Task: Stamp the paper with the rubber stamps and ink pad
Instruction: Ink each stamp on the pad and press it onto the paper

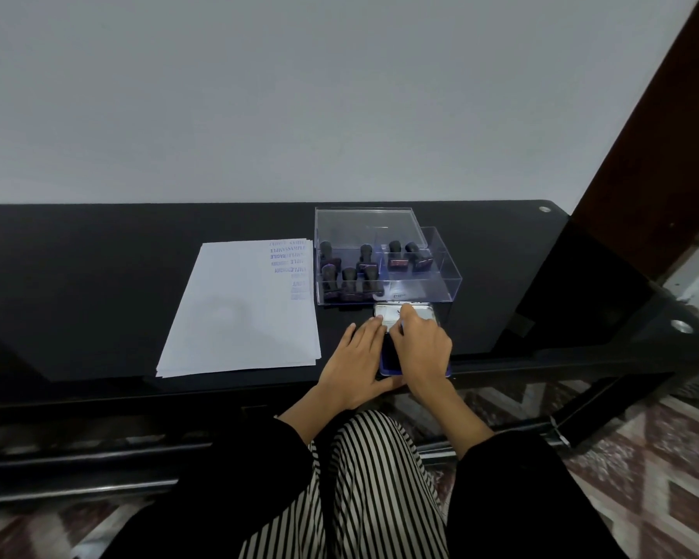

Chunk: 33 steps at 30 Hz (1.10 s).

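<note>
Clear box (414,295) holds rubber stamps (366,256) (dark handles).

One head-worn wide-angle view looks forward and down from above the seated person's lap, close over the glossy black table (97,300), facing a plain grey wall (259,94).

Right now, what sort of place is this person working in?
Probably a room in a home: a glossy black glass-topped table stands against a plain pale wall, beside a dark brown door frame, above a red-and-white patterned floor.
</note>
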Motion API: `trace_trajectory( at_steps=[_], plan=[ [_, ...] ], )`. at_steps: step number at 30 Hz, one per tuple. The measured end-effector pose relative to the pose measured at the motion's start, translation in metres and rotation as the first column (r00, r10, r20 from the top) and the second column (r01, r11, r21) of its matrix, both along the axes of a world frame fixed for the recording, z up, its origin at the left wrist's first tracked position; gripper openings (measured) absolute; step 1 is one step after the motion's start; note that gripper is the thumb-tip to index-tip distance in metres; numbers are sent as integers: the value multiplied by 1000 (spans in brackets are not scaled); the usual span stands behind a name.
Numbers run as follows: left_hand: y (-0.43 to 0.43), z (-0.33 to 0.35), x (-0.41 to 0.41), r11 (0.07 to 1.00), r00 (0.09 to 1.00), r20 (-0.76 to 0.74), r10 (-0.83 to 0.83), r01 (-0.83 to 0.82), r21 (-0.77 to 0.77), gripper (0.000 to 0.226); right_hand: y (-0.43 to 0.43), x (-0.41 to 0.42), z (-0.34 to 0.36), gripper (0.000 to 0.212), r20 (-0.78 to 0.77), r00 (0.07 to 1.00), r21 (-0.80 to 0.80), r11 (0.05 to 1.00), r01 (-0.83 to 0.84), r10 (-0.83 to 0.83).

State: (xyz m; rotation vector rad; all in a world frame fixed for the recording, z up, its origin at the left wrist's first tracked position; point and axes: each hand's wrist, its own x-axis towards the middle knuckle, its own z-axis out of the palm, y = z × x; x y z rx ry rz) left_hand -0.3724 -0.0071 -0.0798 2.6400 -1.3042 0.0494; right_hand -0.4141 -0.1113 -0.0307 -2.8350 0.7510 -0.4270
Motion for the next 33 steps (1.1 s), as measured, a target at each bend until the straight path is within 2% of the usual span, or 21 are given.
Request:
trace_trajectory(
  at_steps=[6, 8, 10, 13, 17, 20, 22, 24, 26, 33],
  plan=[
    [1, 3, 1, 1000, 998, -55, -12, 12, 8, 117, -2, -1, -3, 23, 4, 1000, 21, 1000, -16, 16],
    [3, 6, 2, 999, 993, -112, -25, 28, 30, 119, -4, -1, -3, 21, 7, 1000, 12, 1000, -22, 22],
    [7, 12, 5, 998, 981, -188, -54, 60, 24, 112, -6, -1, 0, 18, 13, 999, 12, 999, -34, 33],
    [22, 23, 13, 988, 974, -198, -110, 85, -129, 86, -9, 1, 8, 20, 46, 998, 91, 995, -47, 43],
    [56, 43, 24, 921, 968, -215, -131, 39, -387, 57, 5, 15, 23, 30, 72, 994, 274, 957, -97, 80],
    [79, 50, 38, 825, 976, -217, 35, -151, -544, 43, 22, 36, 36, 35, 67, 984, 373, 911, -177, 164],
    [90, 49, 51, 750, 951, -247, 188, -301, -589, 37, 34, 52, 43, 30, 38, 969, 401, 885, -237, 243],
    [101, 47, 66, 721, 899, -301, 317, -435, -540, 36, 45, 67, 46, 23, 11, 952, 412, 866, -283, 306],
    [110, 41, 79, 743, 859, -312, 406, -509, -435, 40, 55, 80, 47, 23, -5, 938, 397, 861, -316, 347],
    [118, 21, 100, 818, 843, -191, 503, -536, -208, 47, 75, 114, 36, 34, -87, 919, 261, 899, -353, 386]
  ],
)
